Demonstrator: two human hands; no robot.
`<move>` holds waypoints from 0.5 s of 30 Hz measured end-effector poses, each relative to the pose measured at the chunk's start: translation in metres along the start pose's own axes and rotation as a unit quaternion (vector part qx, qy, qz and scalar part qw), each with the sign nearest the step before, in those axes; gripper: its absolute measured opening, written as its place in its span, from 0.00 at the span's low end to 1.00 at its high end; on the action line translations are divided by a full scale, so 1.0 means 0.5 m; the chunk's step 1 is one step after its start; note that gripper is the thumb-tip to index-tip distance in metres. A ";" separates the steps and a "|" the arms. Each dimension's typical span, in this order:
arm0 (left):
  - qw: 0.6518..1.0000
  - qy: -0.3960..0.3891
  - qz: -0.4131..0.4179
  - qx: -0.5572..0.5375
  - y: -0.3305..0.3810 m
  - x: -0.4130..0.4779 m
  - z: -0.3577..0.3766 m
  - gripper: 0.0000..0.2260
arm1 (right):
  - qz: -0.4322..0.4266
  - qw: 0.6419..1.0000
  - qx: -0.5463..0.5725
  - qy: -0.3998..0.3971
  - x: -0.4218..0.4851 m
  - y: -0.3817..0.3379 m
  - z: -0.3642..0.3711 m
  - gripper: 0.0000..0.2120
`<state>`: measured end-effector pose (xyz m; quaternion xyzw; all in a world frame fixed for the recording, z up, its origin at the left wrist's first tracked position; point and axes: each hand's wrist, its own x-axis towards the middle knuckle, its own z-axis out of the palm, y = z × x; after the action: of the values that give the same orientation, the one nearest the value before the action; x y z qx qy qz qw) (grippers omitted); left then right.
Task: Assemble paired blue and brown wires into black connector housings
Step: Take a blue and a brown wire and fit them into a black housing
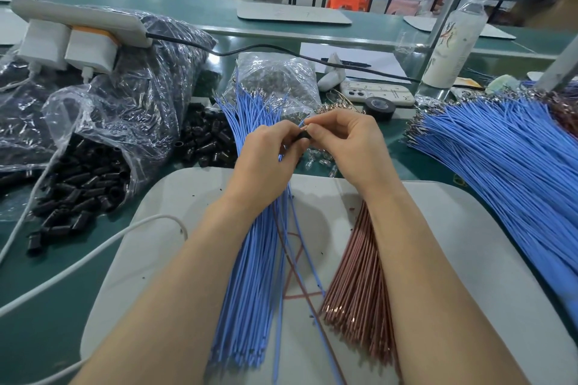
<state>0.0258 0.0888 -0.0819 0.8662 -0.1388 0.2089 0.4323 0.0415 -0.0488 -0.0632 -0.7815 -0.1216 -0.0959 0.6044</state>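
Both hands work above the far edge of the pale work mat (175,228), close together and touching at the fingertips.

The left hand (269,151) has its fingers curled and pinches a black connector housing (302,136). The right hand (347,141) pinches the tip of a blue wire (301,124) between thumb and forefinger, right at the housing's upper end. Whether the terminal is seated inside cannot be told. A brown wire (292,262) and several single blue strands trail from under the left hand down across the mat.

On the mat:
- A blue wire bundle (250,275) lies along its middle, passing under the left wrist.
- A brown wire bundle (359,275) lies just to the right of that, partly under the right forearm.

Off the mat:
- Loose housings (206,141) are heaped beyond its far left corner.
- A clear bag (84,172) spilling more of them lies to its left.
- A white cable (78,259) crosses its left edge.
- A large fan of blue wires (500,172) lies to its right.
- A tape roll (379,106) and a phone (378,93) lie beyond its far edge.
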 end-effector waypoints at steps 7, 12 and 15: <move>0.998 -0.006 -0.059 0.019 -0.002 0.004 0.012 0.05 | -0.003 0.994 -0.100 0.048 0.000 0.007 0.016 0.04; 0.998 -0.026 -0.058 0.027 -0.001 0.005 0.006 0.07 | -0.006 0.991 -0.125 0.051 0.000 0.005 0.016 0.03; 0.997 -0.032 -0.055 0.032 -0.001 0.006 0.005 0.06 | 0.007 0.992 -0.119 0.040 0.000 0.006 0.013 0.03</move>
<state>0.0294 0.0872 -0.0820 0.8920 -0.0975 0.1615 0.4109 0.0427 -0.0434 -0.0677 -0.8442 -0.0792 -0.1369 0.5121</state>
